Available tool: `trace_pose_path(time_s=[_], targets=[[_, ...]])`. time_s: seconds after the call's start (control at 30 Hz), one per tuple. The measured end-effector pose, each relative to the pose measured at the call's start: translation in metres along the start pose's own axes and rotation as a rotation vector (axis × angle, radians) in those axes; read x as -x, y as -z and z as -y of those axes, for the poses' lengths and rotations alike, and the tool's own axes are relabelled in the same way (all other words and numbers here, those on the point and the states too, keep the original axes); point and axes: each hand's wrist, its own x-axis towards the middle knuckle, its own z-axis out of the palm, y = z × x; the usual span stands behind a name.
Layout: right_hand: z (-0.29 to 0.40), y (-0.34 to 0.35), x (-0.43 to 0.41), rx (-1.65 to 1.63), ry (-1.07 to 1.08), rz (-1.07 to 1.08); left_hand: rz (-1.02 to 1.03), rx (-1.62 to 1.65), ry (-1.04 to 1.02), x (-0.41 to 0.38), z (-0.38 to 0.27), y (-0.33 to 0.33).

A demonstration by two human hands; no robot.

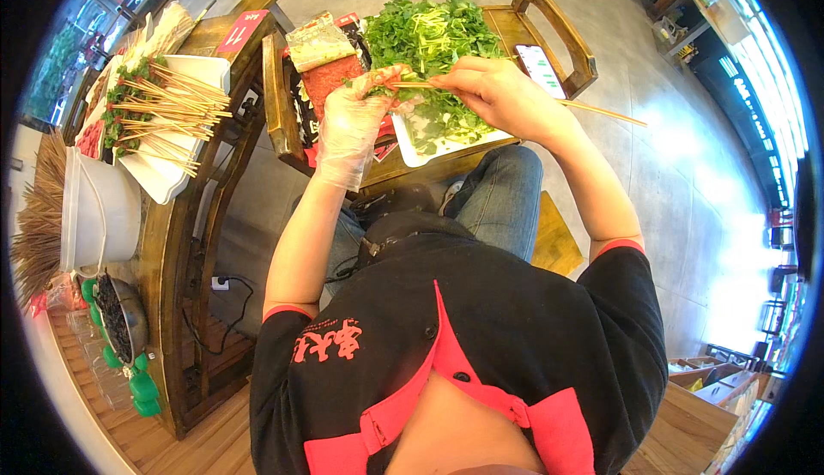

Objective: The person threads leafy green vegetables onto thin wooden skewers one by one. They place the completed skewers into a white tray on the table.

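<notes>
In its clear plastic glove, my left hand (352,111) pinches a slice of raw red meat (400,71) with green leaves poking out of it. My bare right hand (492,92) grips a bamboo skewer (608,112), whose long end sticks out to the right past the wrist. The skewer's other end meets the meat between both hands; how deep it goes is hidden by fingers. Just beyond, leafy cilantro (431,31) is heaped over a white tray (418,153). Left of it lies a slab of thin red meat (325,79), partly covered by a wrapped pack (318,42).
A phone (539,71) with a lit screen rests by the wooden chair's arm (566,37). On the left table, a white tray (161,182) bears several finished skewers (174,105). Nearby stand a white bucket (103,208), bundled sticks (38,217) and a metal bowl (122,320).
</notes>
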Motion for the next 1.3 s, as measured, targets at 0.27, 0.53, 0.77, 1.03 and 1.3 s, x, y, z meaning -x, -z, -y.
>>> trace_pose_path(time_s=[0.27,0.53,0.77,1.03,1.3], targets=[[-0.005,-0.007,0.005,-0.022,-0.026,0.045,0.017,0.029,0.034,0.007,-0.008,-0.007],[-0.003,-0.015,0.006,0.040,-0.026,-0.013,-0.123,0.254,0.113,-0.003,0.007,-0.005],[-0.004,-0.012,0.007,0.176,-0.008,-0.067,-0.151,0.473,0.195,-0.006,0.003,0.010],[-0.001,-0.015,0.002,0.263,0.058,-0.015,-0.113,0.429,0.178,-0.005,0.003,0.007],[-0.002,-0.017,-0.005,0.167,0.056,0.051,-0.201,0.319,0.137,-0.008,0.019,0.008]])
